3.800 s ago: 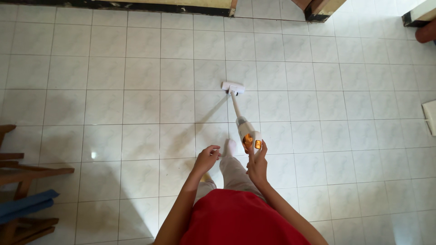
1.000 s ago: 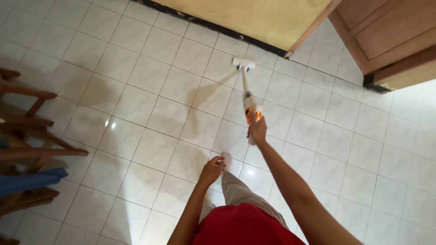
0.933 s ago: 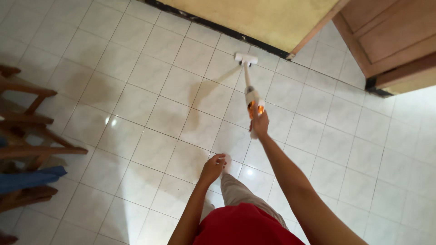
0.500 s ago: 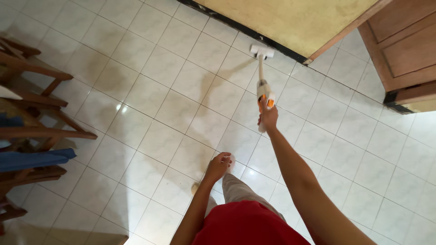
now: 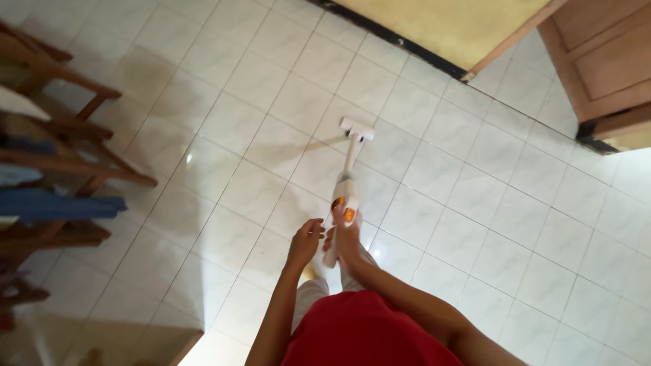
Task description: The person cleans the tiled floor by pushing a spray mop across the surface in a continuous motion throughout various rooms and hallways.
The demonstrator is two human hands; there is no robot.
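Note:
My right hand [image 5: 347, 238] grips the handle of a white stick vacuum with orange trim [image 5: 344, 194]. Its thin tube runs forward to a white floor head [image 5: 357, 129] resting on the pale floor tiles [image 5: 224, 129]. My left hand [image 5: 304, 238] hangs just left of the handle with its fingers loosely curled and nothing in it. Below both hands are my red shirt and beige trousers.
Wooden chair frames [image 5: 64, 169] with a blue cloth [image 5: 54, 203] stand at the left. A yellow wall with a dark skirting strip [image 5: 400, 42] runs along the top, and a wooden door [image 5: 603, 64] stands at the upper right.
The vacuum has been pulled back from the skirting toward me. My right arm went from stretched out to bent close to my body. The view shifted slightly.

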